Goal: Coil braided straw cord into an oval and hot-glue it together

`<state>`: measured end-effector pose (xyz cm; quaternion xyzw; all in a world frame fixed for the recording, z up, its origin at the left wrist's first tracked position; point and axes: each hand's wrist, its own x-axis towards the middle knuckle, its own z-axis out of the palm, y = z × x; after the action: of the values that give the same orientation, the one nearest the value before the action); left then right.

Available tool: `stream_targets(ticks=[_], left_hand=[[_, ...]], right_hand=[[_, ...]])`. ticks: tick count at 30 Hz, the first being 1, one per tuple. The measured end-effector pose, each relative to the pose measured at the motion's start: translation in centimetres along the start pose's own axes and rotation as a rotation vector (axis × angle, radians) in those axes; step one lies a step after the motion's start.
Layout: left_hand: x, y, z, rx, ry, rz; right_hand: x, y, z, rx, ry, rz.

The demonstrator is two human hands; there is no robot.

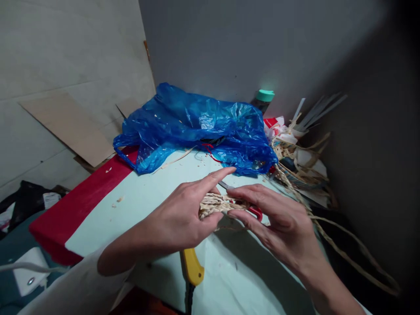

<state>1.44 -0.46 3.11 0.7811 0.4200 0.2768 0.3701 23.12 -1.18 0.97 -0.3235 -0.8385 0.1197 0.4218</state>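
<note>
A small piece of woven straw braid [215, 204] is held over the table between both of my hands. My left hand [183, 214] grips its left side, thumb below and index finger stretched out along the far side. My right hand [278, 214] has its fingers and thumb closed on the right end. Just behind the braid lie scissors with a red handle [256, 213]; their middle is hidden by my right hand and the braid. A yellow tool handle, perhaps of a glue gun [193, 267], with a black cord rests on the near side of the table.
A crumpled blue plastic bag [203, 122] covers the table's back. At right, a basket [302, 168] holds straw bits, and a long straw braid [344, 253] hangs past the edge. A bottle with a teal cap [265, 95] stands behind. Cardboard [68, 127] leans at left.
</note>
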Motion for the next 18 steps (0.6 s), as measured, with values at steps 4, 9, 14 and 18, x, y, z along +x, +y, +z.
stream_targets(ticks=[4,9,14,18], left_hand=[[-0.1,-0.2,-0.1,-0.02,0.013,0.012],[-0.1,-0.2,0.2,0.045,0.075,0.084],[-0.2,0.0,0.6,0.046,0.117,0.127],[-0.3,0.1,1.0,0.105,0.141,0.156]], right_hand=[[-0.1,-0.1,-0.1,0.012,-0.011,0.001],[-0.2,-0.2,-0.1,-0.002,-0.036,-0.012],[-0.2,-0.2,0.0,0.001,0.012,-0.032],[-0.5,-0.2,0.3,-0.009,0.022,-0.024]])
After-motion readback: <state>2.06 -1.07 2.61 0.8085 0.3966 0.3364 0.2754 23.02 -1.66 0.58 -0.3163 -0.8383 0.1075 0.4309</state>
